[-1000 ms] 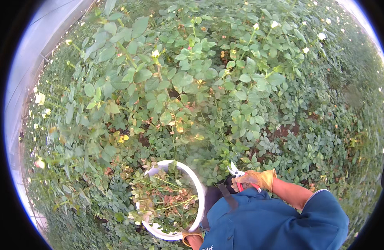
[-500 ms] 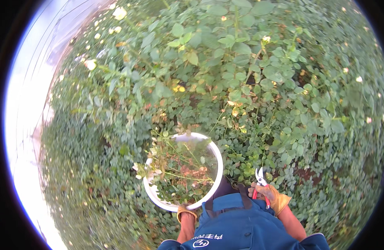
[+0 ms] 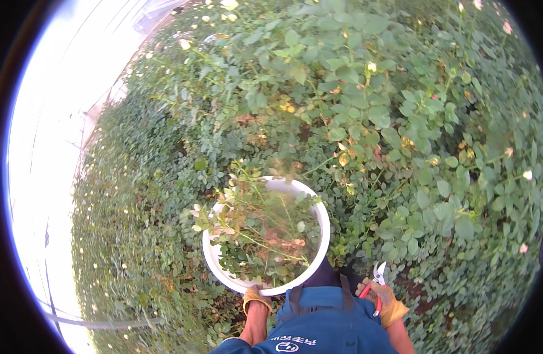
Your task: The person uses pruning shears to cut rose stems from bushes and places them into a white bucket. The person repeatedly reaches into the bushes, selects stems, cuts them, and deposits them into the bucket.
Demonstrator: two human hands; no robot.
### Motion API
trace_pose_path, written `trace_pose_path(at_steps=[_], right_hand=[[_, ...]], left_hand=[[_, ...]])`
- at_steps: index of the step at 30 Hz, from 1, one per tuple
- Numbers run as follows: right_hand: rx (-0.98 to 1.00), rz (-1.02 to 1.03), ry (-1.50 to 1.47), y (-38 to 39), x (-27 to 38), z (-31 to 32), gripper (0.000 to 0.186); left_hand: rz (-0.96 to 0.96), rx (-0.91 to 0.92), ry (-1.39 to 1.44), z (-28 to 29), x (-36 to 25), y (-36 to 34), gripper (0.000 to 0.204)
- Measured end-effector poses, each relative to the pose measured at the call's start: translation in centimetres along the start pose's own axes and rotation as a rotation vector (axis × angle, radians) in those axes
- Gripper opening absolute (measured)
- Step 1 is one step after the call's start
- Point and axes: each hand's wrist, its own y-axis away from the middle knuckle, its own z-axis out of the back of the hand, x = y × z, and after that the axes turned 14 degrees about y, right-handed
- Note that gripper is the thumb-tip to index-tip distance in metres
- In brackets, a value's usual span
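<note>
Cuttings (image 3: 283, 242) lie in a bucket (image 3: 325, 229) the curled left hand (image 3: 257, 298) grips; right hand (image 3: 391, 305) clasps pruners (image 3: 378, 277).

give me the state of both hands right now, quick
Left hand: closed, holding the white bucket at the near side.
Right hand: closed around the red-handled pruning shears.

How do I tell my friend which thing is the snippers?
Find the big blue shirt at the bottom. By its upper right edge is the gloved right grip, holding the snippers. Their red handles and pale metal blades stand out from the green leaves around them.
</note>
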Motion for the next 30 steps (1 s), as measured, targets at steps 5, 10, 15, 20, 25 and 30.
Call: trace_pose_path(at_steps=[5,10,15,20,25,30], right_hand=[[0.075,-0.085,-0.113,-0.6,0.3,2.5,0.043],[-0.059,-0.052,0.061,2.9,3.2,1.9,0.051],[-0.186,-0.092,-0.053,5.3,3.6,1.9,0.054],[-0.275,-0.033,0.018,4.4,1.6,2.3,0.043],[-0.358,-0.082,0.019,4.8,-0.1,1.5,0.046],[-0.301,0.001,-0.056,5.1,-0.3,3.1,0.048]], left_hand=[[0.078,-0.003,0.006,0.9,3.8,-1.2,0.016],[0.106,-0.009,-0.130,0.3,7.8,-4.7,0.018],[0.129,0.122,-0.383,-1.5,9.9,-5.5,0.020],[0.155,0.175,-0.588,-2.5,9.9,-5.8,0.021],[0.149,0.195,-0.692,-3.4,8.9,-6.3,0.023],[0.119,0.205,-0.725,-3.1,8.8,-5.3,0.025]])
